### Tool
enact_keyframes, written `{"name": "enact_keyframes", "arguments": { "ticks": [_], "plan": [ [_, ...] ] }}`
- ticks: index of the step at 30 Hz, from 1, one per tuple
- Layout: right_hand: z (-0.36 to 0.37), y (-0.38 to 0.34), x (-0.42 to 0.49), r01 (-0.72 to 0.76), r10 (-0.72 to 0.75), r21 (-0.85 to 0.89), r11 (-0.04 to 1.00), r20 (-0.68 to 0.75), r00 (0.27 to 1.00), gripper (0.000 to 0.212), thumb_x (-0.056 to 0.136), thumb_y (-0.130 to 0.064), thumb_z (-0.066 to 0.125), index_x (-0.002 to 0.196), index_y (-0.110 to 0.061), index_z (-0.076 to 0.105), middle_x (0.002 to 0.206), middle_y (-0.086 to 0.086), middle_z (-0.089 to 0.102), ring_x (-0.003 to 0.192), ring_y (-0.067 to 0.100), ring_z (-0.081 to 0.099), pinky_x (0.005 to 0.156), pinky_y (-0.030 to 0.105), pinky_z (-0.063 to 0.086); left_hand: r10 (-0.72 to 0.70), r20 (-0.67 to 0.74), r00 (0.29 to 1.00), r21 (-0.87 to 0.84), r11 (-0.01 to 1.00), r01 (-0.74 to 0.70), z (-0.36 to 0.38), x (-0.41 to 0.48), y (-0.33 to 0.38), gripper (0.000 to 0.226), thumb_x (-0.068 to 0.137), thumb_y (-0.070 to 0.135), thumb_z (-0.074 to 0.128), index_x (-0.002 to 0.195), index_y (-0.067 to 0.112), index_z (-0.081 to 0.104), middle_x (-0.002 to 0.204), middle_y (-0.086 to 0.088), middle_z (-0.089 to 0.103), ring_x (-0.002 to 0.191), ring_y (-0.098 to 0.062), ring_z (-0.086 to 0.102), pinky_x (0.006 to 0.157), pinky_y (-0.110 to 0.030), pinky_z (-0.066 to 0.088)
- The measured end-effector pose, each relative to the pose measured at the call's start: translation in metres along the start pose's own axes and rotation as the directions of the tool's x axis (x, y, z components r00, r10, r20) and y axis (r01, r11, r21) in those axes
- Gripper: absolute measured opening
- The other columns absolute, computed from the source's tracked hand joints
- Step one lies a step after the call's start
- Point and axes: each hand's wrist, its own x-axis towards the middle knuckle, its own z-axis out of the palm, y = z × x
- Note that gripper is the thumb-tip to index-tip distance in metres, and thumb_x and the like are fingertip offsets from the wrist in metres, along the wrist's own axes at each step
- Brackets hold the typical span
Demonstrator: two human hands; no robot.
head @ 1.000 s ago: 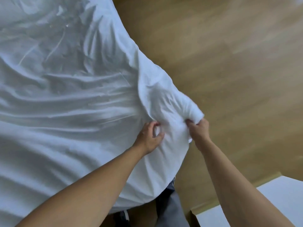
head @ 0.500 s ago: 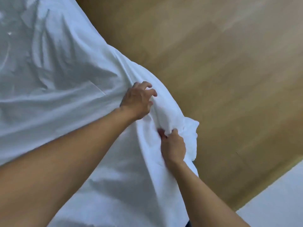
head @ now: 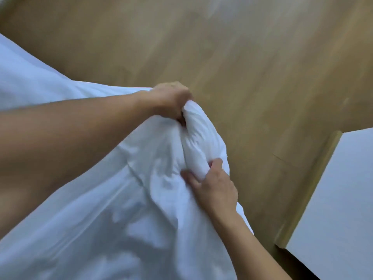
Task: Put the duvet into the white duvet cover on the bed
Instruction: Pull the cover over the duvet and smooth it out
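The white duvet cover (head: 113,209) fills the lower left of the head view, with its padded corner bunched up near the middle. My left hand (head: 169,99) is clenched on the top of that corner. My right hand (head: 212,182) grips the lower side of the same bunched corner, thumb and fingers pressed into the fabric. The duvet itself is inside the cover and hidden, showing only as a thick roll of filling at the corner. The bed under the cover is not visible.
A light wooden floor (head: 252,67) spreads across the top and right. A white panel with a wooden edge (head: 339,199) stands at the right, close to the cover's corner.
Both hands shifted along the corner: the left hand moved right and closed on the corner's top, the right hand slid lower. The view swung, so the cover sits lower left.
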Motion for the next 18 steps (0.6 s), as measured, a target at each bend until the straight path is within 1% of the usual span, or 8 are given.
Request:
{"name": "enact_keyframes", "arguments": {
  "ticks": [2, 4, 7, 9, 11, 13, 15, 18],
  "plan": [
    [-0.008, -0.003, 0.022, 0.026, -0.002, 0.131, 0.991, -0.18, 0.984, 0.026, 0.088, -0.03, 0.065, 0.091, -0.016, 0.043, 0.064, -0.002, 0.043, 0.072, 0.039, 0.061, 0.059, 0.036, 0.032, -0.055, -0.357, 0.932, 0.018, 0.998, 0.065, -0.005, 0.004, 0.007, 0.029, 0.072, 0.042, 0.073, 0.081, 0.026, 0.051, 0.087, -0.001, 0.062, 0.09, -0.033, 0.062, 0.073, -0.036, 0.037],
    [-0.013, -0.005, 0.039, -0.016, 0.066, 0.177, 0.984, -0.284, 0.957, 0.015, 0.09, -0.017, 0.061, 0.1, -0.011, 0.051, 0.074, 0.008, 0.055, 0.078, 0.04, 0.06, 0.062, 0.039, 0.036, -0.218, -0.43, 0.876, -0.032, 0.973, 0.226, 0.009, -0.007, 0.02, 0.05, 0.078, 0.044, 0.075, 0.119, 0.024, 0.054, 0.125, -0.008, 0.053, 0.118, -0.033, 0.049, 0.098, -0.044, 0.032],
    [0.002, 0.005, 0.017, -0.222, 0.23, 0.159, 0.962, -0.036, 0.973, 0.078, 0.088, -0.066, 0.056, 0.148, -0.026, 0.029, 0.143, 0.01, 0.043, 0.127, 0.032, 0.044, 0.097, 0.047, 0.04, -0.327, -0.405, 0.854, -0.149, 0.945, 0.291, 0.044, -0.054, 0.029, 0.083, 0.076, 0.07, 0.066, 0.144, 0.03, 0.041, 0.15, -0.009, 0.032, 0.137, -0.034, 0.034, 0.118, -0.053, 0.017],
    [0.01, 0.012, -0.016, -0.262, 0.252, 0.183, 0.947, 0.078, 0.965, 0.108, 0.067, -0.094, 0.047, 0.153, -0.04, 0.011, 0.153, 0.006, 0.029, 0.137, 0.03, 0.033, 0.105, 0.052, 0.039, -0.376, -0.355, 0.856, -0.238, 0.922, 0.306, 0.066, -0.097, 0.023, 0.091, 0.068, 0.088, 0.051, 0.143, 0.037, 0.043, 0.153, -0.006, 0.033, 0.14, -0.033, 0.033, 0.118, -0.06, 0.017],
    [0.013, 0.012, -0.031, -0.26, 0.234, 0.152, 0.953, 0.169, 0.957, 0.111, 0.06, -0.093, 0.055, 0.148, -0.037, 0.017, 0.139, 0.007, 0.043, 0.127, 0.031, 0.045, 0.099, 0.05, 0.044, -0.379, -0.059, 0.924, -0.14, 0.919, 0.368, 0.09, -0.141, 0.028, 0.103, 0.062, 0.099, 0.036, 0.151, 0.049, 0.028, 0.161, -0.004, 0.021, 0.151, -0.028, 0.014, 0.117, -0.068, 0.011],
    [0.013, 0.007, -0.024, -0.254, 0.217, 0.165, 0.953, 0.211, 0.953, 0.085, 0.073, -0.074, 0.067, 0.135, -0.026, 0.033, 0.113, 0.004, 0.06, 0.109, 0.033, 0.057, 0.086, 0.044, 0.048, -0.319, 0.161, 0.934, 0.025, 0.947, 0.32, 0.114, -0.164, 0.037, 0.105, 0.065, 0.098, 0.031, 0.156, 0.051, 0.007, 0.166, -0.001, 0.004, 0.154, -0.026, -0.005, 0.114, -0.073, 0.005],
    [0.006, 0.009, -0.019, -0.16, 0.144, 0.158, 0.974, 0.105, 0.984, 0.058, 0.084, -0.058, 0.067, 0.122, -0.023, 0.041, 0.088, 0.001, 0.061, 0.091, 0.034, 0.062, 0.069, 0.038, 0.045, -0.216, 0.159, 0.963, -0.006, 0.976, 0.22, 0.106, -0.145, 0.034, 0.099, 0.069, 0.096, 0.034, 0.155, 0.052, 0.014, 0.165, 0.005, 0.011, 0.153, -0.025, 0.008, 0.112, -0.073, 0.011],
    [0.001, 0.034, -0.042, -0.031, 0.06, 0.096, 0.995, -0.319, 0.946, 0.032, 0.087, -0.033, 0.073, 0.104, -0.02, 0.05, 0.068, 0.003, 0.058, 0.06, 0.035, 0.061, 0.053, 0.031, 0.04, -0.154, -0.034, 0.987, -0.171, 0.974, 0.146, 0.069, -0.107, 0.019, 0.087, 0.065, 0.096, 0.031, 0.136, 0.05, 0.052, 0.146, 0.012, 0.047, 0.133, -0.022, 0.044, 0.097, -0.048, 0.029]
  ]
}}
